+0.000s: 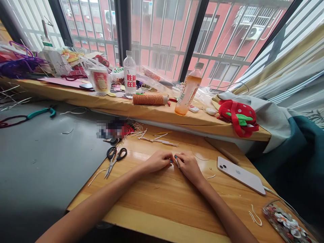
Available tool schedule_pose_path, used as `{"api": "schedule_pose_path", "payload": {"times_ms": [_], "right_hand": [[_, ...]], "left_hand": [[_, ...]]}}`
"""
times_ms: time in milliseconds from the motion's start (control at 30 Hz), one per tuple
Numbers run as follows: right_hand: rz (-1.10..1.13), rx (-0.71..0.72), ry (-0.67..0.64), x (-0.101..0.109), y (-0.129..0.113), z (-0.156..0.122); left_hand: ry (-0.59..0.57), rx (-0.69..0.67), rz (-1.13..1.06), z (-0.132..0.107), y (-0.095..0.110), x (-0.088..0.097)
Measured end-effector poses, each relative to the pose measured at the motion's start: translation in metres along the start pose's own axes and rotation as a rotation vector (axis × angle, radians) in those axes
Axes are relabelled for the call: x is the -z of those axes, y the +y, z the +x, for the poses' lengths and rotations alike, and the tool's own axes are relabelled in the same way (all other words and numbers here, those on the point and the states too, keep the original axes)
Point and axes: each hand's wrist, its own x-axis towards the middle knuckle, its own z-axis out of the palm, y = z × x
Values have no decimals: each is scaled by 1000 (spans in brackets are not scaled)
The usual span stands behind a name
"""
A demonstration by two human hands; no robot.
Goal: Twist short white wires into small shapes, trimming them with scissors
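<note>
My left hand (158,161) and my right hand (188,166) meet above the middle of the wooden table, fingertips pinched close together. A thin white strip (177,163) shows at the fingers of my right hand, which is closed on it. What lies between the fingers of my left hand is too small to make out, though that hand is closed too. Fine thread curves away beyond my right hand. Several white strips (154,139) lie behind the hands, and black-handled scissors (114,158) rest left of them, blades parted.
On the sill stand a water bottle (130,76) and an orange drink bottle (188,89), with a spool of brown thread (149,99) between them. A phone (240,174) with a cable lies at right, near a decorated case (286,221). Teal-handled pliers (40,113) lie far left.
</note>
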Motion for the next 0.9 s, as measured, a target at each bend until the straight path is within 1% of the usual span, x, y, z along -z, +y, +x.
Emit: {"api": "schedule_pose_path", "payload": {"times_ms": [167,400,533,633,733,800,833,867,900], "right_hand": [[3,-8,14,-1,1,1],[2,-13,12,0,-1,1],[18,-38,5,0,-4,0],[63,-65,26,0,-4,1],[242,-61,-12,1,2,3],[383,-67,-103,3,7,4],[439,-75,-158,4,9,4],[481,-82,-209,6,11,4],[503,-81,-246,7,12,3]], "left_hand": [[0,17,-50,0,0,0],[-17,28,-42,-1,0,0],[-38,0,-28,-1,-4,-3],[-60,-26,10,0,-3,-3],[-106,-18,198,-2,5,8],[-126,35,408,-10,14,24],[-115,75,512,-17,19,34],[-90,149,604,-26,24,43],[-35,286,698,-38,27,52]]}}
